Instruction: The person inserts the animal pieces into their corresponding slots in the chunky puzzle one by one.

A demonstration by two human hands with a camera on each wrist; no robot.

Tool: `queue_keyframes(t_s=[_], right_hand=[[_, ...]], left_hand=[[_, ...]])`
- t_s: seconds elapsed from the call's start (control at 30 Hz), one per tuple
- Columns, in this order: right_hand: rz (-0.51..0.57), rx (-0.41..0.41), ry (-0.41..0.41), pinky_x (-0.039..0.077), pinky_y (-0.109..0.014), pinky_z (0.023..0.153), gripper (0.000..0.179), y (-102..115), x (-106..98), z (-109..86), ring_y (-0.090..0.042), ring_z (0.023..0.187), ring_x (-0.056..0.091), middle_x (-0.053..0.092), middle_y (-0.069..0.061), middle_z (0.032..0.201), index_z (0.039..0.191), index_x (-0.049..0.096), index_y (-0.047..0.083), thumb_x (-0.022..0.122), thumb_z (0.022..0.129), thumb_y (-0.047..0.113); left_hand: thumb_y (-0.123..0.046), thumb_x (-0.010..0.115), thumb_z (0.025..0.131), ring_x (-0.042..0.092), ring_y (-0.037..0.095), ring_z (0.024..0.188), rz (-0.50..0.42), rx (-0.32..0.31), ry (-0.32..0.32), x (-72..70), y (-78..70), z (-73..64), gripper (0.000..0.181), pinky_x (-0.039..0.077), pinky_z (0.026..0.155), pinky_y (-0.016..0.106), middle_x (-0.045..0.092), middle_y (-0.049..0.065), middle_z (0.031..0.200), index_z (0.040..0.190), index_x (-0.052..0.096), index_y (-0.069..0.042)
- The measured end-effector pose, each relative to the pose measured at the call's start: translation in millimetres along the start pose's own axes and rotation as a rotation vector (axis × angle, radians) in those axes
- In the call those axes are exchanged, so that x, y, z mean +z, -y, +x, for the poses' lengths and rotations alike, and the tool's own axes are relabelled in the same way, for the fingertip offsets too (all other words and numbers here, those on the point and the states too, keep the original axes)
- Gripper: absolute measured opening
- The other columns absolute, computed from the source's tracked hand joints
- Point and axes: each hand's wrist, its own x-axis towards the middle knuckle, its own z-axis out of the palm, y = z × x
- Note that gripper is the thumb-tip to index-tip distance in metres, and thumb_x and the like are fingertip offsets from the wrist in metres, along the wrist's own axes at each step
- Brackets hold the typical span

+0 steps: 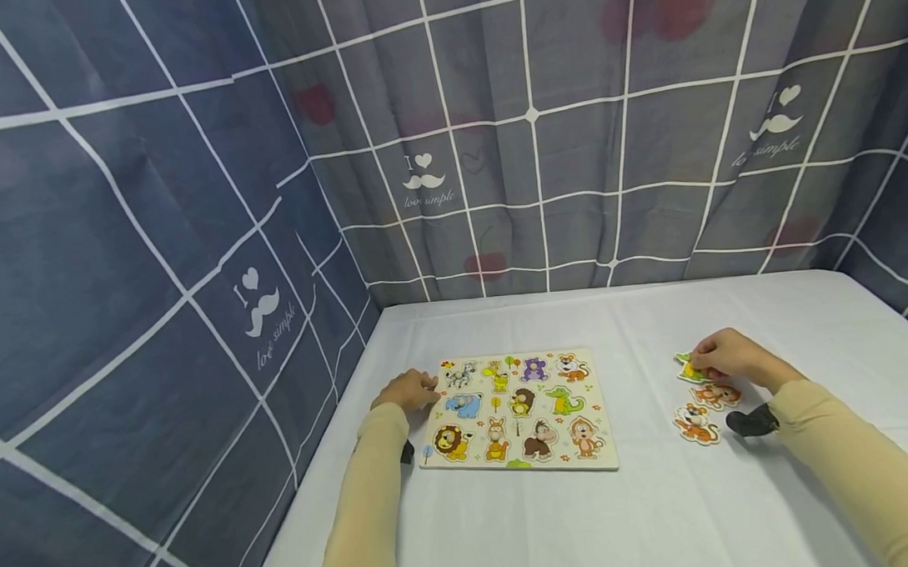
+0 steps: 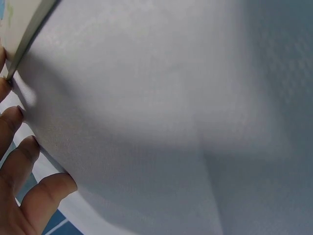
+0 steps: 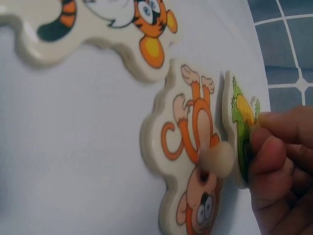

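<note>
My right hand (image 1: 734, 359) pinches the peg of a green-and-yellow crocodile puzzle piece (image 3: 240, 122) at the table's right side. Right beside it lies a monkey puzzle piece (image 3: 193, 137) with a round wooden peg. Nearer the front is a tiger puzzle piece (image 1: 696, 424), partly cut off in the right wrist view. My left hand (image 1: 408, 391) is at the left edge of a puzzle board (image 1: 607, 453) with rows of colourful animals. In the left wrist view its fingers are spread and slightly bent, some of them at the board's edge.
A white cloth (image 1: 522, 523) covers the table. Dark blue-grey curtains (image 1: 585, 170) with white grid lines hang behind it and along the left. A black wrist-worn piece (image 1: 753, 421) sits by the right sleeve, close to the tiger piece.
</note>
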Motion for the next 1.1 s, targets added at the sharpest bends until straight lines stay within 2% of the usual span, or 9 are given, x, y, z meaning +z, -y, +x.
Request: queue_keyframes(t_s=[0.57, 0.77, 1.1], right_hand=[[0.042, -0.020, 0.019, 0.051, -0.022, 0.057, 0.030, 14, 13, 3.2, -0.009, 0.065, 0.057, 0.066, 0.000, 0.076, 0.109, 0.064, -0.017, 0.059, 0.094, 0.008], [0.027, -0.010, 0.030, 0.051, -0.023, 0.057, 0.027, 18, 17, 4.1, -0.010, 0.065, 0.057, 0.065, -0.001, 0.075, 0.108, 0.065, -0.015, 0.059, 0.095, 0.008], [0.028, -0.054, 0.044, 0.051, -0.023, 0.056, 0.025, 24, 23, 6.0, -0.010, 0.064, 0.056, 0.064, 0.001, 0.073, 0.105, 0.068, -0.012, 0.060, 0.094, 0.008]], left_hand=[[-0.033, 0.074, 0.090, 0.047, 0.033, 0.140, -0.005, 0.006, -0.013, 1.3, 2.8, 4.4, 0.049, 0.041, 0.114, 0.051, 0.051, 0.007, 0.152, 0.135, 0.065, -0.016], [-0.033, 0.074, 0.090, 0.047, 0.033, 0.140, -0.011, -0.002, -0.011, 1.7, 1.6, 2.6, 0.050, 0.041, 0.114, 0.051, 0.051, 0.007, 0.153, 0.135, 0.064, -0.015], [-0.033, 0.072, 0.091, 0.048, 0.032, 0.139, 0.016, 0.002, -0.005, -0.2, -0.6, -0.9, 0.049, 0.042, 0.113, 0.051, 0.050, 0.006, 0.153, 0.136, 0.064, -0.017]])
